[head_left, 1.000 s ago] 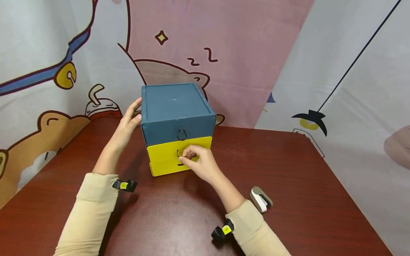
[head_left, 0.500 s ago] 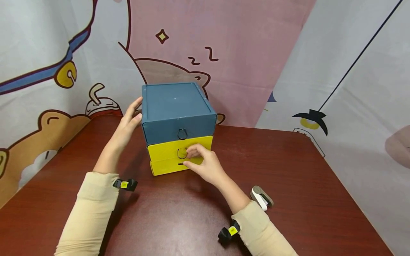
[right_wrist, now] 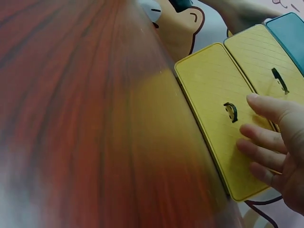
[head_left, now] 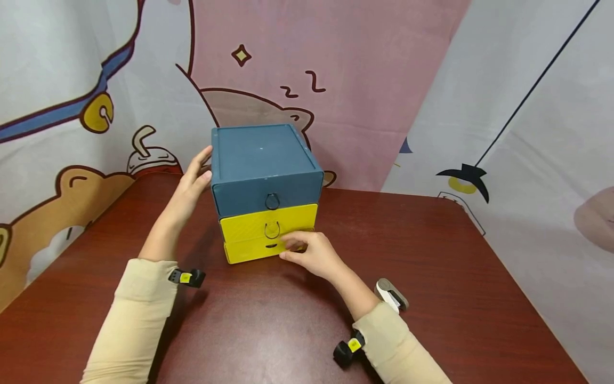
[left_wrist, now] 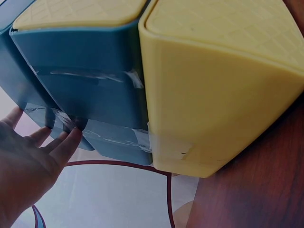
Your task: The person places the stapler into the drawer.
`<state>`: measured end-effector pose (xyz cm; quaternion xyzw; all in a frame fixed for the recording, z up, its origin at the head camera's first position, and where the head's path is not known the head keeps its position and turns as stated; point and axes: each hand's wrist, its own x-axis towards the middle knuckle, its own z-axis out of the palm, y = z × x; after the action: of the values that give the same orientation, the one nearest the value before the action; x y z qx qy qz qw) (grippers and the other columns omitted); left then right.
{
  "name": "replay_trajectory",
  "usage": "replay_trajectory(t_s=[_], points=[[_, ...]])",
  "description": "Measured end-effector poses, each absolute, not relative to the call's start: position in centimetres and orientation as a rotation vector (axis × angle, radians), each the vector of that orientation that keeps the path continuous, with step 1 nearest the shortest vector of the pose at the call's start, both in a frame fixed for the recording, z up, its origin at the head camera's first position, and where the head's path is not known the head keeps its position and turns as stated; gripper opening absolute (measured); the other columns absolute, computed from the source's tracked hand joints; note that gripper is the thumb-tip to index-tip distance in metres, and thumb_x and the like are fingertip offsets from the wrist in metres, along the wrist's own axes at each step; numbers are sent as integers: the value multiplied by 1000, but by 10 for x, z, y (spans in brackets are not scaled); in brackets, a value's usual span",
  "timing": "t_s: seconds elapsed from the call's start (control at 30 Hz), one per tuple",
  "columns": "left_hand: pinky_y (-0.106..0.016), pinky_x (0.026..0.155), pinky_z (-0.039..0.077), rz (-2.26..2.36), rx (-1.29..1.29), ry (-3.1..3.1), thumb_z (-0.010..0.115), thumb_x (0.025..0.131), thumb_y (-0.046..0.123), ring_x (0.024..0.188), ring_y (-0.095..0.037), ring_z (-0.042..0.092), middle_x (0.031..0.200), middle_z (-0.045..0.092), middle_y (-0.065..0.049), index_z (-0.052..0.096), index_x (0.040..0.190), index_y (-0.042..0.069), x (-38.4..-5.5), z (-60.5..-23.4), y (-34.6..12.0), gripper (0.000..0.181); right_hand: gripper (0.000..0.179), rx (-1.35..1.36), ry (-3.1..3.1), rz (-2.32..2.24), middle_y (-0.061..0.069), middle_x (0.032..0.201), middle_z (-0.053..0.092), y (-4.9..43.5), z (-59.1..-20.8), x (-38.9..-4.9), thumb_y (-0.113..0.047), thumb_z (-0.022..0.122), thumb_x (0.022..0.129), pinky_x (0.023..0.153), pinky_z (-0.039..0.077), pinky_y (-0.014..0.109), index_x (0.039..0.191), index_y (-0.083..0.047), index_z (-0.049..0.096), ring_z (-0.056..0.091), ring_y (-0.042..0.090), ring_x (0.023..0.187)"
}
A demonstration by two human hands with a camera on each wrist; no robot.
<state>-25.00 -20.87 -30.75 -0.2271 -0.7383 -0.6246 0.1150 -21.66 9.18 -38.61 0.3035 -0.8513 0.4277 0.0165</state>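
Observation:
A small drawer cabinet stands on the table, with a blue top drawer (head_left: 268,194) and two yellow drawers beneath it. The middle yellow drawer (head_left: 242,228) has a dark ring pull (head_left: 272,230); the bottom yellow drawer (head_left: 244,252) shows a dark pull (right_wrist: 231,112) in the right wrist view. My left hand (head_left: 186,197) rests its fingertips against the blue left side, beside strips of clear tape (left_wrist: 114,137). My right hand (head_left: 316,255) is in front of the yellow fronts, right of the pulls, fingers loosely bent and holding nothing. I cannot tell whether its fingertips touch the front.
A white and grey-brown stapler (head_left: 390,296) lies on the dark red wooden table (head_left: 455,277), close to my right forearm. Behind the cabinet hangs a cartoon-printed cloth (head_left: 355,106).
My right hand has left the middle drawer's ring pull, its fingers spreading, and moved down and right to the lower drawer's level. My left hand and the cabinet stay put.

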Motion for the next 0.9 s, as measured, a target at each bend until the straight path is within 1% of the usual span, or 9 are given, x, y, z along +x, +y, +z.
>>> replay_trajectory(t_s=[0.1, 0.2, 0.4, 0.53, 0.67, 0.77, 0.9], points=[[-44, 104, 27, -1835, -664, -2162, 39, 97, 27, 133, -27, 27, 154, 22, -6, 20, 154, 20, -250, -308, -209, 60, 31, 956, -2666, 1310, -2, 93, 71, 87, -390, -219, -22, 77, 82, 71, 50, 26, 112, -14, 72, 64, 8, 80], [-44, 104, 27, -1839, -667, -2162, 39, 97, 27, 133, -27, 27, 154, 21, -6, 20, 154, 19, -250, -308, -208, 61, 28, 946, -2670, 1299, -5, 90, 71, 83, -393, -222, -20, 77, 82, 68, 50, 25, 109, -15, 74, 62, 6, 75], [-44, 104, 27, -1826, -665, -2159, 39, 97, 27, 133, -27, 27, 154, 22, -6, 21, 154, 19, -250, -308, -209, 60, 22, 950, -2710, 1251, -7, 87, 71, 75, -397, -225, -21, 76, 82, 65, 49, 25, 104, -16, 75, 62, 5, 74], [-42, 104, 27, -1830, -669, -2157, 39, 97, 27, 133, -28, 27, 153, 22, -7, 20, 154, 19, -250, -308, -209, 61, 20, 961, -2762, 1168, -7, 86, 70, 69, -400, -224, -20, 76, 83, 66, 49, 24, 102, -16, 75, 62, 4, 75], [-42, 103, 28, -1826, -668, -2158, 39, 96, 27, 133, -28, 28, 154, 22, -7, 20, 154, 19, -250, -308, -210, 61, 11, 964, -2748, 1107, -8, 82, 69, 65, -402, -223, -17, 76, 82, 68, 48, 23, 93, -15, 74, 62, 4, 74], [-43, 103, 28, -1823, -664, -2162, 39, 96, 27, 133, -28, 27, 154, 22, -6, 20, 154, 19, -250, -307, -209, 61, 4, 973, -2730, 1057, -11, 80, 68, 65, -401, -221, -18, 76, 82, 68, 47, 23, 85, -18, 74, 60, 3, 73], [-45, 104, 27, -1825, -664, -2165, 38, 97, 27, 134, -28, 27, 154, 21, -6, 20, 154, 19, -250, -307, -209, 61, 3, 974, -2722, 996, -15, 79, 67, 66, -399, -217, -21, 77, 82, 68, 46, 24, 81, -22, 73, 59, 3, 73]])
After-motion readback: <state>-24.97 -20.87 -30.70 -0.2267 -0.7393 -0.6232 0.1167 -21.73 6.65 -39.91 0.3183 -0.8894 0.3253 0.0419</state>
